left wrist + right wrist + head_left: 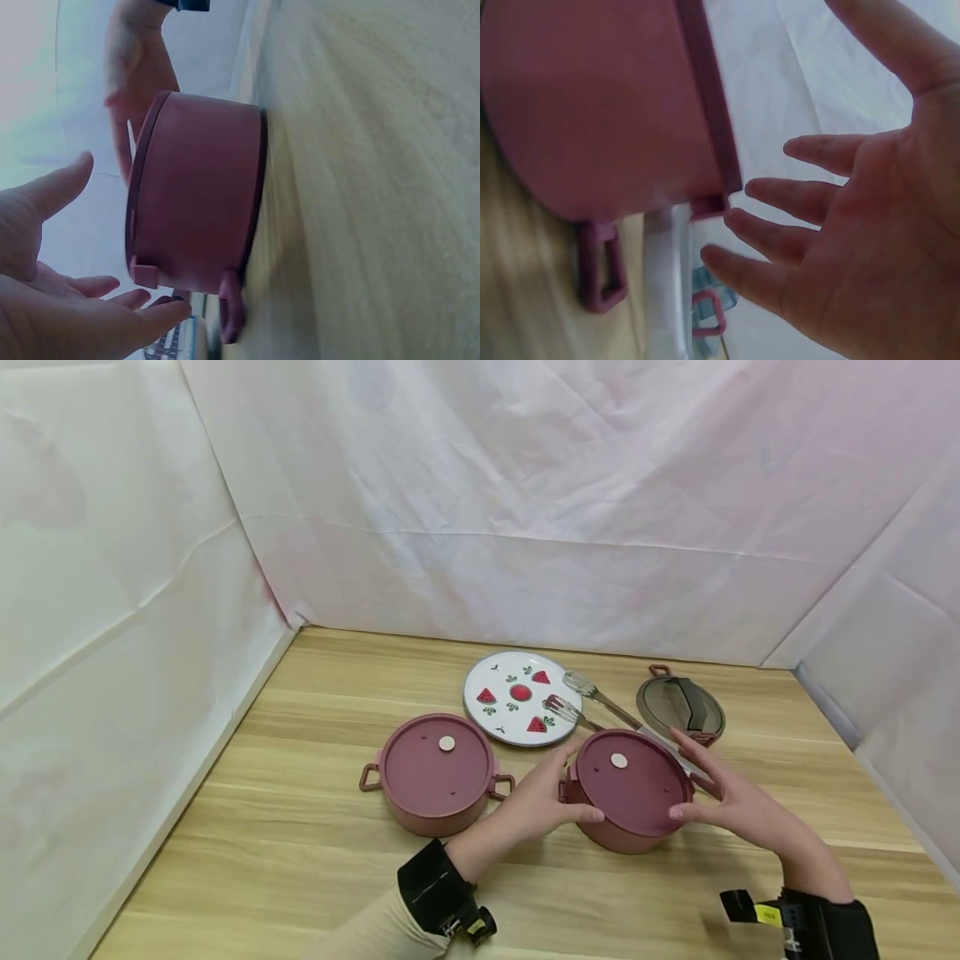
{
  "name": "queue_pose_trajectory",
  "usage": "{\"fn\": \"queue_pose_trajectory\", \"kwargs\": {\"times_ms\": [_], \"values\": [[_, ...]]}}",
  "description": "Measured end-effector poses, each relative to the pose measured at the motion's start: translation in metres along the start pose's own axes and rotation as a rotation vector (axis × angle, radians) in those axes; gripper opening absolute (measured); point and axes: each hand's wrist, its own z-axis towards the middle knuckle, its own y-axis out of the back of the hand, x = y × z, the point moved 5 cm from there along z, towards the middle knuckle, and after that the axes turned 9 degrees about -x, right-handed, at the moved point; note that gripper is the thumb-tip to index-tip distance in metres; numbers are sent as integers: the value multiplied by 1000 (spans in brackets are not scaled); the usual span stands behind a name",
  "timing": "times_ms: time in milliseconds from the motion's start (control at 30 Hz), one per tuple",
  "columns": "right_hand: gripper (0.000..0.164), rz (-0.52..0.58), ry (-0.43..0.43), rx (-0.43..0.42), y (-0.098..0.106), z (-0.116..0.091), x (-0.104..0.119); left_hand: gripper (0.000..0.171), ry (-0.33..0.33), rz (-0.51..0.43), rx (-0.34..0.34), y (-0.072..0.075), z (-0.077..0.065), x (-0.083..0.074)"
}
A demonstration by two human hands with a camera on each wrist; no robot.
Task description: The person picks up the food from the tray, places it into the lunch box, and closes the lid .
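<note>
A dark red toy pot [636,785] with its lid on sits on the table between my two hands. My left hand [542,795] is at its left side, thumb and fingers spread around the handle. In the left wrist view those fingers [161,319] are fairly straight, close by the pot wall [196,187]. To the right of the pot, my right hand [738,802] is spread out too. The right wrist view has its fingertips [739,217] beside the rim and the palm turned to the pot [592,112]. Neither hand grips it.
A second lidded pot [435,777] stands to the left. Behind are a white plate [501,670] with watermelon pictures, a slotted spatula [617,708] and a fork [573,713]. A round greyish see-through lid or pan [663,703] lies at the back right. White cloth walls [525,585] border the table.
</note>
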Motion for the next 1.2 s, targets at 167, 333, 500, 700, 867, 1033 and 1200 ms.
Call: {"fn": "queue_pose_trajectory", "kwargs": {"times_ms": [167, 333, 500, 700, 867, 1033, 1200], "values": [[99, 73, 28, 20, -4, -6, -10, 93, -16, -30, 29, -7, 5, 7], [102, 152, 24, 53, -9, -9, -18, 98, -2, 1, 29, -13, 7, 10], [104, 207, 38, 97, -11, -10, -23, 98, 24, 77, 14, -16, 8, 11], [105, 210, 57, 106, -12, -9, -27, 97, 13, 165, -25, -18, 10, 14], [105, 178, 53, 72, -12, -9, -29, 94, 2, 183, -49, -17, 10, 12], [106, 136, 43, 48, -12, -8, -28, 94, -8, 199, -59, -16, 10, 12], [107, 79, 34, 20, -11, -7, -25, 95, 11, 186, -55, -12, 9, 9]]}}
